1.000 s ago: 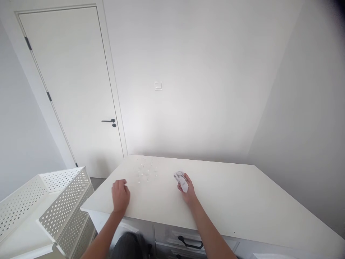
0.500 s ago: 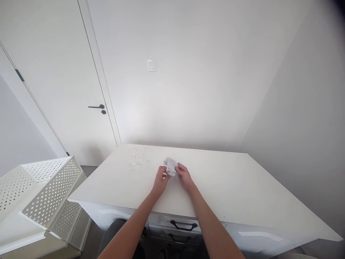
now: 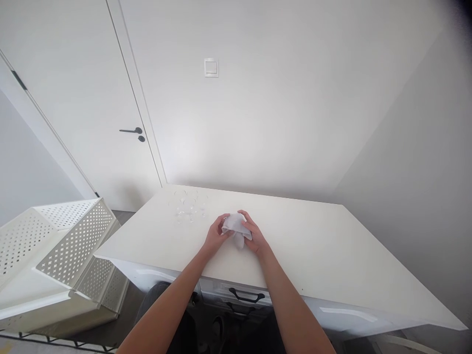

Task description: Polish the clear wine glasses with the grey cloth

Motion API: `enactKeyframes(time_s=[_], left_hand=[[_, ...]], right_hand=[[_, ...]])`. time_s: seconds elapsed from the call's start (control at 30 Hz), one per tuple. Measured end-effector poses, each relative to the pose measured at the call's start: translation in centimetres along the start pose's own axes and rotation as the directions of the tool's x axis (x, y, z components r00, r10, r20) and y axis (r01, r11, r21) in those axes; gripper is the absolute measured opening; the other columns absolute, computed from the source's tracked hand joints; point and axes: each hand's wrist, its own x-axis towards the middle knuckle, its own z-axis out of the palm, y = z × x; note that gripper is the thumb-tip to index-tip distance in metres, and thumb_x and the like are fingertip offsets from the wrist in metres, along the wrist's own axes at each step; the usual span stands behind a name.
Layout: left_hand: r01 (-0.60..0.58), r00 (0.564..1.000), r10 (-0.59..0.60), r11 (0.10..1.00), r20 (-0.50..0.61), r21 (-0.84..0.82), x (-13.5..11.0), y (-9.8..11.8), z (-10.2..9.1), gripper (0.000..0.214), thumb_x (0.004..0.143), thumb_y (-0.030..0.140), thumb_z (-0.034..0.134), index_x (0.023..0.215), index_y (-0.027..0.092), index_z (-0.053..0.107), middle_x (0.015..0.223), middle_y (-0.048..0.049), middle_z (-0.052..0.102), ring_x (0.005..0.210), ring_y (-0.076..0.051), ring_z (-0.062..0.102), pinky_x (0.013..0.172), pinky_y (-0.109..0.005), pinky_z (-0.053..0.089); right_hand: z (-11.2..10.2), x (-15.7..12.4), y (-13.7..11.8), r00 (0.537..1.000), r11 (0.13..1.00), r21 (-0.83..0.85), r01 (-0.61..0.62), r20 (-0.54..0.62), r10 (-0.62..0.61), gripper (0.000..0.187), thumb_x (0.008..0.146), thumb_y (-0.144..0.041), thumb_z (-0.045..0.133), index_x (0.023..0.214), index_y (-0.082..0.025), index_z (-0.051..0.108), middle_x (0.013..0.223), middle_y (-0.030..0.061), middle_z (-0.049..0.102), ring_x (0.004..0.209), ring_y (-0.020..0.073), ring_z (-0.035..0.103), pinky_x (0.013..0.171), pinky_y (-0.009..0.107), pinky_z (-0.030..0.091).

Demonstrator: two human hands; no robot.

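Observation:
Over the white tabletop, a crumpled white cloth (image 3: 236, 224) is bunched between my two hands, with a loose fold hanging below. My left hand (image 3: 216, 233) curls its fingers round the cloth's left side. A faint clear glint shows by those fingers, but whether something lies inside the cloth is hidden. My right hand (image 3: 255, 235) grips the right side, thumb and fingers closed on the fabric. Left of my hands, several small clear glasses (image 3: 190, 206) stand in a group near the back of the tabletop; their outlines are faint.
The white cabinet top (image 3: 313, 241) stretches right and left, with its back edge against the wall. Black drawer handles (image 3: 246, 296) stick out at the front. White perforated bins (image 3: 75, 243) stand to the left, near a door (image 3: 73, 108) with a black handle.
The cloth has been turned and spread wider, and my right hand now reaches further round it. The view has tipped slightly downward. The glasses stay where they were.

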Motion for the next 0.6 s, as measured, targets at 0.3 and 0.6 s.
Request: enactKeyframes(time_s=[0.3,0.6], left_hand=[[-0.08,0.976,0.014,0.951,-0.215,-0.298,-0.3,0.8,-0.8,0.037,0.092,0.053,0.082,0.103,0.018,0.076,0.083,-0.0019,0.067,0.069,-0.012,0.058,0.068,-0.029,0.049],[-0.048,0.978,0.007,0.98,-0.21,-0.193,-0.3,0.7,-0.3,0.077,0.083,0.05,0.091,0.147,0.03,0.052,0.12,-0.0067,0.071,0.108,-0.018,0.071,0.097,-0.034,0.056]], right_hand=[[0.1,0.6,1.1,0.988,0.835,-0.531,0.147,0.124,-0.095,0.098,0.064,-0.034,0.101,0.154,-0.034,0.064,0.128,0.0039,0.072,0.11,0.026,0.066,0.098,0.038,0.052],[-0.6,1.0,1.3,0.966,0.95,-0.313,-0.013,-0.25,-0.069,0.065,0.076,-0.085,0.078,0.077,-0.021,0.071,0.078,0.0043,0.069,0.075,0.0209,0.06,0.071,0.034,0.051]])
